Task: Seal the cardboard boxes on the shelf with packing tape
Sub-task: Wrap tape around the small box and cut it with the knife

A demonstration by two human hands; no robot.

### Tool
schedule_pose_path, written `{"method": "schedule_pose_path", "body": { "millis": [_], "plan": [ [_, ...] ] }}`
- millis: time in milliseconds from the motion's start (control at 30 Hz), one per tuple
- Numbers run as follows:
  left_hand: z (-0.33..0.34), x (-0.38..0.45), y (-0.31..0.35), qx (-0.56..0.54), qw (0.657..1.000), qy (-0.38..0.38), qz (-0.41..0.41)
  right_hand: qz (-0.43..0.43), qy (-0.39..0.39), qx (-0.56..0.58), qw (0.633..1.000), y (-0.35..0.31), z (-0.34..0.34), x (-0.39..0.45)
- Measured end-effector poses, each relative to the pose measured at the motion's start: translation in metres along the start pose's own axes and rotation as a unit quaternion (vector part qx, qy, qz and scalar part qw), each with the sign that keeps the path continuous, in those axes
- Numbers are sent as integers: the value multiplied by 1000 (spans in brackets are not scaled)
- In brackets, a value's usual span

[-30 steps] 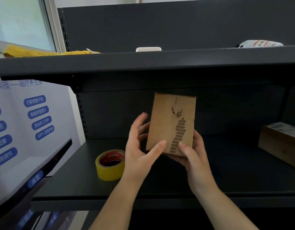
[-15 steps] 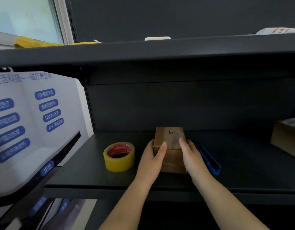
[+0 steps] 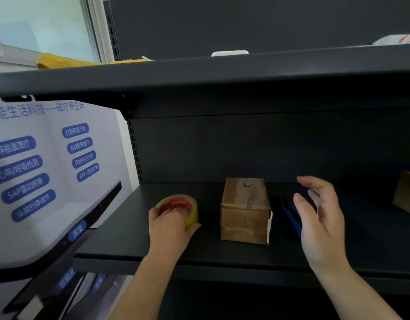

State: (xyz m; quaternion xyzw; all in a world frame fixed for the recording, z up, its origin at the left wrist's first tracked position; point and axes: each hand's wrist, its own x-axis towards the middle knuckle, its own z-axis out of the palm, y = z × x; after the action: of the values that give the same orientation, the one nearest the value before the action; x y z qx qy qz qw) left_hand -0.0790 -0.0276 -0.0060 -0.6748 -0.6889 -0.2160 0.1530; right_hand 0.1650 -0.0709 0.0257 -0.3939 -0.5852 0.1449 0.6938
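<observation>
A small worn cardboard box [image 3: 245, 213] stands on the dark shelf [image 3: 134, 239], its top torn and scuffed. To its left lies a yellow roll of packing tape [image 3: 186, 205] with a red core. My left hand [image 3: 170, 224] grips this roll, fingers curled over its near rim and into the core. My right hand [image 3: 320, 215] hovers to the right of the box with fingers spread and holds nothing. A second cardboard box [image 3: 406, 192] sits at the far right, cut off by the frame edge.
A blue and black tool [image 3: 289, 213] lies on the shelf between the box and my right hand. The upper shelf [image 3: 199, 79] overhangs closely and carries a yellow cloth [image 3: 67, 62] and a white object [image 3: 229, 53]. A printed sign [image 3: 37, 176] stands at the left.
The box went from held up in both hands down onto the shelf. My left hand has since moved left onto the tape roll, and my right hand has drawn away to the right.
</observation>
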Motion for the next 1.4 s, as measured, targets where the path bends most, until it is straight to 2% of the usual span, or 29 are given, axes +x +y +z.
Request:
{"method": "schedule_pose_path", "body": {
  "millis": [133,267,433,533,733,867,967,1033,1133,1233,1300,1333,1367,1400],
  "plan": [
    [-21,-15,-4,-121,977,119,126,-2,-17,32,999,-7,-6,1],
    [-56,-28,9,-292,916,132,242,-2,-83,77,994,-27,-10,12],
    [-77,-40,36,-378,877,112,276,-5,-264,40,964,-53,-9,26],
    [-79,-42,47,-398,870,102,272,-36,-313,18,949,-60,-4,24],
    [-82,-44,55,-415,866,100,260,-48,-214,59,974,-61,1,21],
    [-84,-44,60,-428,865,91,245,-62,-164,41,984,-64,3,20],
    [-86,-47,64,-459,861,61,212,-41,-145,18,988,-67,7,18],
    [-89,-50,67,-497,848,17,186,-19,-139,-15,990,-66,12,19],
    [-94,-55,72,-549,809,-79,197,43,-127,-25,991,-63,14,36],
    [-99,-56,74,-549,808,-93,193,92,-164,-15,982,-58,19,58],
    [-103,-55,75,-563,807,-98,146,112,-184,-16,976,-53,27,73],
    [-104,-55,77,-579,801,-110,111,121,-168,-4,978,-49,29,82],
    [-103,-57,77,-611,777,-133,65,132,-136,11,982,-42,30,93],
    [-102,-59,79,-652,740,-166,11,140,-108,8,984,-36,29,104]
  ]
}}
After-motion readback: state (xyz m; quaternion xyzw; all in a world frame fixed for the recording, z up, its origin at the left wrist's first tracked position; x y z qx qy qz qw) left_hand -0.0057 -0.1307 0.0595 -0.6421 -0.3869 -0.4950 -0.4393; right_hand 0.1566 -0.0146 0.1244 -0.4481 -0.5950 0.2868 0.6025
